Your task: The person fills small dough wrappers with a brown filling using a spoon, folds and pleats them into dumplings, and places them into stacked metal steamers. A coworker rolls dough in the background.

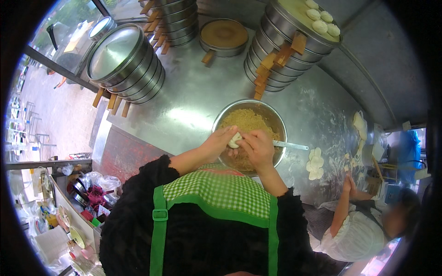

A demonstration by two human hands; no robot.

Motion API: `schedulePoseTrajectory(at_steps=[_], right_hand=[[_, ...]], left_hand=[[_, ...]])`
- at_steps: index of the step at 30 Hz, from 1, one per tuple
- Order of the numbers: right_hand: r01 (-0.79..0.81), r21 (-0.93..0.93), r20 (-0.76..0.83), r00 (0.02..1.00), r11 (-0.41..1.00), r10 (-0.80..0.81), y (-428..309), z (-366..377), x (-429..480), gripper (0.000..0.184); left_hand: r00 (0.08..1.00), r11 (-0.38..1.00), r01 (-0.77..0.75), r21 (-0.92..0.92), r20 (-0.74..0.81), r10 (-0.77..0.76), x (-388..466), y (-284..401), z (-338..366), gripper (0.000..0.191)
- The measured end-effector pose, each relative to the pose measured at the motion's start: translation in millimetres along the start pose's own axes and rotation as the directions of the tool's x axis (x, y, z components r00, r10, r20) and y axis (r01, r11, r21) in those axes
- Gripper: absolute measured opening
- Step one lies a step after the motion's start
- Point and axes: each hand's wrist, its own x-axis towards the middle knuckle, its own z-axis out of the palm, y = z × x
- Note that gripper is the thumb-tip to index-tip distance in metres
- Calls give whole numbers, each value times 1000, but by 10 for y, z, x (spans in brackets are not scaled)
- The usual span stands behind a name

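Note:
A small white dough bun (pixel 235 140) with a pleated top rests in my left hand (pixel 221 140), whose thumb lies along its upper edge. The fingers of my right hand (pixel 257 146) pinch the bun's right side. Both hands are over a steel bowl (pixel 284 126) holding a yellowish-brown crumbly filling (pixel 247 117). From the bowl's right rim sticks out the flat metal handle (pixel 291 145) of a utensil; its other end is hidden behind my right hand. Several flat, round dough wrappers (pixel 315 164) lie overlapping on the steel table, right of the bowl.
Stacked steamer trays with wooden handles stand at the left (pixel 131 65), back (pixel 176 22) and right (pixel 279 45); pleated buns (pixel 319 26) sit on the right stack. A single steamer tray (pixel 223 36) is between. At far right, a co-worker (pixel 352 227) works beside dough (pixel 359 126) on the floured table (pixel 331 103).

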Motion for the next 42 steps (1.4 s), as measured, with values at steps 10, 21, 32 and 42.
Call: schedulePoseTrajectory(at_steps=[10,21,32,42], right_hand=[[279,18,-28,960,960,-279,-95,-67,74,22],[-36,-27,-77,996,999,34,-124,-53,21,14],[209,-22,-56,976,978,-210,-65,-96,38,14],[93,0,-115,989,996,-92,-57,-114,39,11]], left_hand=[[986,985,166,46,-21,-165,-46,138,5,54],[982,996,73,-43,-170,-80,-72,176,190,60],[953,941,295,-163,-23,-303,-90,279,153,60],[987,981,156,-115,-18,-160,-135,274,223,56]])
